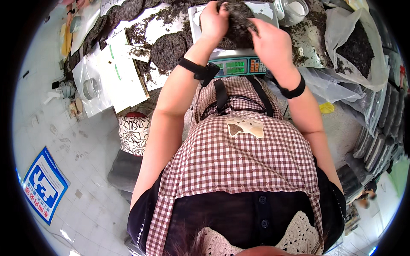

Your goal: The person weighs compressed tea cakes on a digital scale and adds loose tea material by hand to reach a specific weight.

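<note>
A dark, round cake of what looks like dried seaweed [237,26] is held up over a digital scale [235,55]. My left hand [213,21] is closed on its left edge. My right hand [273,42] pinches at its right edge, thumb and fingers together and slightly blurred. The cake hides much of the scale's pale pan. Below the hands, the scale's teal front panel shows a lit green display and orange keys. Another flat dark cake [168,52] lies on the table left of the scale. Each wrist wears a black strap.
Dark crumbs and more cakes [130,9] cover the table's far left. White paper sheets [121,74] lie at its near left. Right of the scale are a see-through jar [294,10] and a plastic bag of dark flakes [356,51]. Stacked dark packs [376,145] stand at right.
</note>
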